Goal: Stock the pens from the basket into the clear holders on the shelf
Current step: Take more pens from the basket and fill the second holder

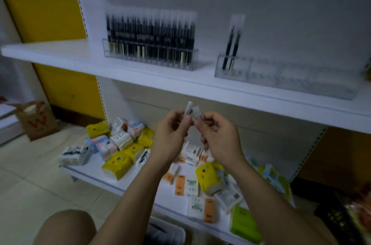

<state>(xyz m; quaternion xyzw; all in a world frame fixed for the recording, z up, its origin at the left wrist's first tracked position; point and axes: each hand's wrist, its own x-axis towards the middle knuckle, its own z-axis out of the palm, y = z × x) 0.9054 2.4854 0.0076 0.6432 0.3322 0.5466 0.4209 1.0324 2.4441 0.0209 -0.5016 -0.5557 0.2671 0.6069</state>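
Clear plastic pen packets [190, 110], two by the look of their tops, are seen pinched between a person's hands in front of a white store shelf [60, 52]. One packet is gripped by the curled fingers of the left hand [172, 134] and the other by those of the right hand [218, 138]. The fingertips of the two hands are brought almost together, and the packets are held upright, side by side, just below the shelf's front edge. On the shelf, a long clear acrylic holder [150, 62] at left is shown packed from end to end with black pens in sleeves [150, 34]. A second clear acrylic holder [291, 80], set well apart to the right, is occupied only at its left end, where two black pens [231, 48] are stood upright. Below, a lower shelf [90, 170] is strewn with tissue packs [118, 162] in yellow, white, orange and green. A brown paper bag [37, 120] is pictured on the pale tiled floor [30, 174] at far left. Low between the forearms, a pale container rim [166, 230] can be made out, too blurred to be identified.
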